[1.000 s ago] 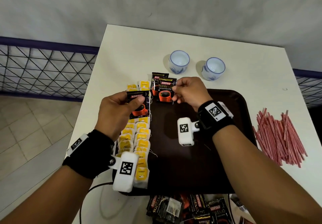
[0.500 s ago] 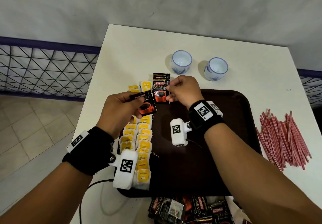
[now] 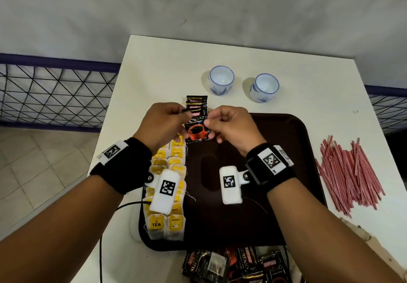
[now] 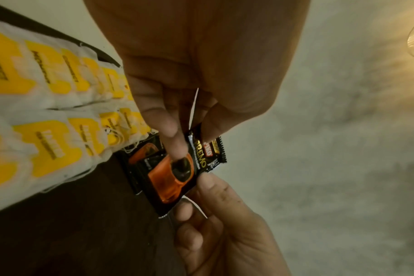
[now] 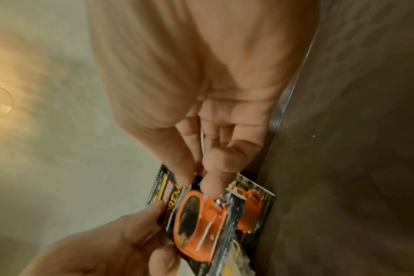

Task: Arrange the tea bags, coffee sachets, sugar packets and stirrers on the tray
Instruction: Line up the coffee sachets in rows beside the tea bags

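A black coffee sachet [image 3: 197, 127] with an orange cup printed on it is held over the far left corner of the dark tray [image 3: 297, 141]. My left hand [image 3: 164, 124] pinches its left edge and my right hand [image 3: 229, 126] pinches its right edge. More sachets [image 3: 196, 102] lie overlapped just beyond it. Two columns of yellow-tagged tea bags [image 3: 174, 172] run down the tray's left side. In the left wrist view the same sachet [image 4: 177, 173] sits between both hands' fingertips beside the tea bags [image 4: 47, 145]. The right wrist view shows the sachet [image 5: 201, 214] over another one.
Two white and blue cups [image 3: 221, 83] [image 3: 264, 87] stand beyond the tray. A heap of red stirrers [image 3: 345, 172] lies on the white table to the right. Loose coffee sachets [image 3: 237, 265] are piled at the near edge. A metal fence [image 3: 55, 93] stands left of the table.
My left hand has carried its sachet right and forward to the sachet row. My right hand let go of the sachet it laid there and now pinches the left hand's sachet.
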Tool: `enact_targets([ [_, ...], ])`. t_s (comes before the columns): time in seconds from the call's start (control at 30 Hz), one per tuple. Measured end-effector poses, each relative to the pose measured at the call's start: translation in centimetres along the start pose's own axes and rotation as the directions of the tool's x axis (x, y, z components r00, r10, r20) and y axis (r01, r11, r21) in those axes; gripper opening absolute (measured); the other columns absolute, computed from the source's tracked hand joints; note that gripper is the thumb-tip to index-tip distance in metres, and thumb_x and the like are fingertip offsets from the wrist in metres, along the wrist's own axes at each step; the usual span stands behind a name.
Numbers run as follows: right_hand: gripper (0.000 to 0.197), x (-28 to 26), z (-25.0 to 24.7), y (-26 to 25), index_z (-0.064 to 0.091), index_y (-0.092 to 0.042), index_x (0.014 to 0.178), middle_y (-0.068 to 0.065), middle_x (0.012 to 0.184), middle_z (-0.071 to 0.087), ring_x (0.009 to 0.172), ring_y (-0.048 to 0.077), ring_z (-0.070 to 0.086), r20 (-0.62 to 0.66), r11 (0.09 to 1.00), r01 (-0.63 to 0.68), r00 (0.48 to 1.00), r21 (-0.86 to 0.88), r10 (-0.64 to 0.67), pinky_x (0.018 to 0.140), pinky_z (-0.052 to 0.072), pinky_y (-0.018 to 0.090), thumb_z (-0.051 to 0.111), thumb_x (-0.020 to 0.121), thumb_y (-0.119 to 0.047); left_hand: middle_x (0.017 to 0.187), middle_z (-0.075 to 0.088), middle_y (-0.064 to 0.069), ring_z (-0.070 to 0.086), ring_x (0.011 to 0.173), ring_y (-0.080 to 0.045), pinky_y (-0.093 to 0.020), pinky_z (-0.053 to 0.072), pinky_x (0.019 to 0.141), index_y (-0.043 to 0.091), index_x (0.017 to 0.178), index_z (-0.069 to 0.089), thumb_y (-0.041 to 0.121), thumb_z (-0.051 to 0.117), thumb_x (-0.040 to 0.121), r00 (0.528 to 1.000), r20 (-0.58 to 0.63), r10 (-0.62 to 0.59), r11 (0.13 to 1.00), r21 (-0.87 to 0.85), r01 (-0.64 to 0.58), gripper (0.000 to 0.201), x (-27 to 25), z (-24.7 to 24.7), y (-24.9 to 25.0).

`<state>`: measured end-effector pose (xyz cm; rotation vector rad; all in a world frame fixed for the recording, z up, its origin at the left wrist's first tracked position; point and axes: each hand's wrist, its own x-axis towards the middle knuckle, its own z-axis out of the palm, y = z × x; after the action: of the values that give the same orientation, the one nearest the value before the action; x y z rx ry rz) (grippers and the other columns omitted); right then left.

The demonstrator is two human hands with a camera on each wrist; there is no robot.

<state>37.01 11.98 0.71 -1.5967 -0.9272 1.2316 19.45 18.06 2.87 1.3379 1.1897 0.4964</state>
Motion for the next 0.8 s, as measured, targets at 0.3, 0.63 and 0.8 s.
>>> enact_targets([
  [0.3,0.016,1.9,-0.3,1.5,0.060,-0.003,0.078,0.010,0.065,0.061,0.043,0.014,0.061,-0.069,0.996,-0.068,0.996,-0.063,0.064,0.042,0.050,0.023,0.065,0.088,0.009,0.083,0.069,-0.004,0.068,0.057,-0.016,-0.026,0.048,0.047,0.010,0.093,0.072,0.016,0.062,0.096,0.986,-0.107,0.129,0.972,0.213,-0.104,0.012,-1.8,-1.1,0.2],
  [0.63,0.017,3.2,0.4,1.5,0.058,-0.004,0.077,0.014,0.073,0.064,0.045,0.018,0.065,-0.080,0.993,-0.103,0.992,-0.061,0.098,0.046,0.056,0.027,0.067,0.088,0.005,0.070,0.072,-0.006,0.067,0.055,-0.017,-0.027,0.052,0.050,0.016,0.081,0.076,0.013,0.068,0.092,0.996,-0.028,-0.080,0.991,0.110,0.082,0.013,-12.3,-0.3,-4.7],
  [0.8,0.011,0.2,-0.6,0.6,0.060,-0.002,0.082,0.017,0.080,0.066,0.052,0.022,0.066,-0.122,0.993,-0.118,0.986,-0.032,0.113,0.048,0.055,0.028,0.069,0.089,-0.002,0.069,0.074,0.000,0.069,0.057,-0.013,-0.021,0.054,0.056,0.022,0.084,0.077,0.015,0.072,0.089,0.996,0.044,-0.080,0.981,0.182,0.071,0.010,-15.6,0.5,-5.9],
])
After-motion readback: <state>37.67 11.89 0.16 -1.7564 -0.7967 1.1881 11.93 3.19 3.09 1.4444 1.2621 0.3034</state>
